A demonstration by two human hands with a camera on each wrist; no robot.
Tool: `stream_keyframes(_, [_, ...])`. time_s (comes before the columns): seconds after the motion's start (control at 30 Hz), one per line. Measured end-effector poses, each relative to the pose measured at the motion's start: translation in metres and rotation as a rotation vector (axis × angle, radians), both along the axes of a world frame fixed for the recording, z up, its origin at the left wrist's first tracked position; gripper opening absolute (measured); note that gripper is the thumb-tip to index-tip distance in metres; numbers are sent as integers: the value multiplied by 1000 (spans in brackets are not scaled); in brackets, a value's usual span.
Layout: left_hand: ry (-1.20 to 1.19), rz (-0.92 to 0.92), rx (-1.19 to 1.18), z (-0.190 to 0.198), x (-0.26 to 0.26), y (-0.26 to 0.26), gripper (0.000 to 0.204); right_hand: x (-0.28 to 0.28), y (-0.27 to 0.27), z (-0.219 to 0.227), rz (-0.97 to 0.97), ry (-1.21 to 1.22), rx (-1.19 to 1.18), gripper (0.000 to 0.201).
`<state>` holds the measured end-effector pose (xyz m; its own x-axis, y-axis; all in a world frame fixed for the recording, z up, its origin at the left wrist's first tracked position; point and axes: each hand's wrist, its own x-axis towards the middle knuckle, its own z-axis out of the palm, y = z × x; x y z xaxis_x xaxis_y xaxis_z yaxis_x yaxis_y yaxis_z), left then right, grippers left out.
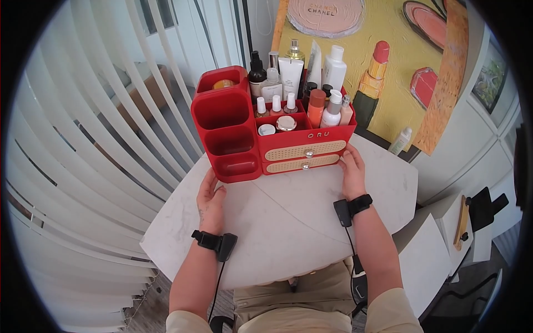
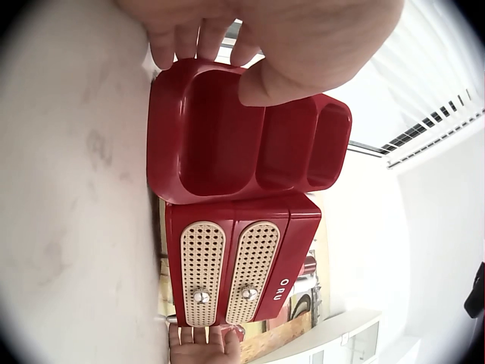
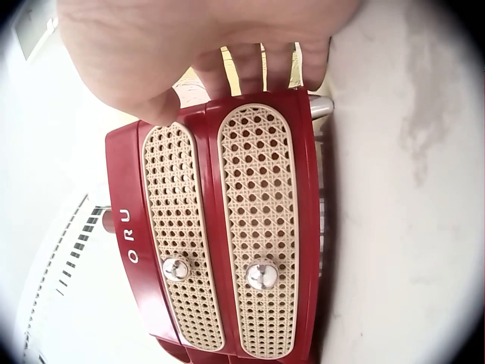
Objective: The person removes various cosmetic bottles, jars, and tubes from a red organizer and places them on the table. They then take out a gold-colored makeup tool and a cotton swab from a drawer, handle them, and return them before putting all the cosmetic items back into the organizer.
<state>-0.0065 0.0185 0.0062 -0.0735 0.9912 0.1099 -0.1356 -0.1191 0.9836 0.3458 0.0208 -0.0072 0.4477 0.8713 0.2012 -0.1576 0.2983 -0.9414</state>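
Note:
A red makeup organizer (image 1: 288, 142) marked ORU stands on the marble-look table (image 1: 266, 222), with two cane-fronted drawers (image 3: 261, 189) bearing silver knobs. Its left section (image 2: 220, 136) has several open compartments. Cosmetic bottles, tubes, jars and nail polishes fill the right section. My left hand (image 1: 211, 203) touches the lower left side, its extended fingers (image 2: 186, 38) along that side and the thumb by the front edge. On the other side, my right hand (image 1: 353, 173) rests its straight fingers (image 3: 246, 68) against the side, thumb near the upper drawer's end.
A small bottle (image 1: 400, 141) stands behind and to the right on the table. A yellow painting of cosmetics (image 1: 383, 83) leans behind the organizer. Vertical blinds (image 1: 105, 139) hang on the left; a white cabinet (image 1: 425, 255) is beside the table on the right.

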Motion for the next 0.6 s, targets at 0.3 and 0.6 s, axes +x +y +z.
stream_keyframes(0.3, [-51, 43, 21, 4, 3, -3, 76, -8, -4, 10, -44, 26, 40, 63])
stream_keyframes(0.6, [27, -38, 23, -1, -3, 1, 65, -2, -2, 4, 4, -15, 7, 42])
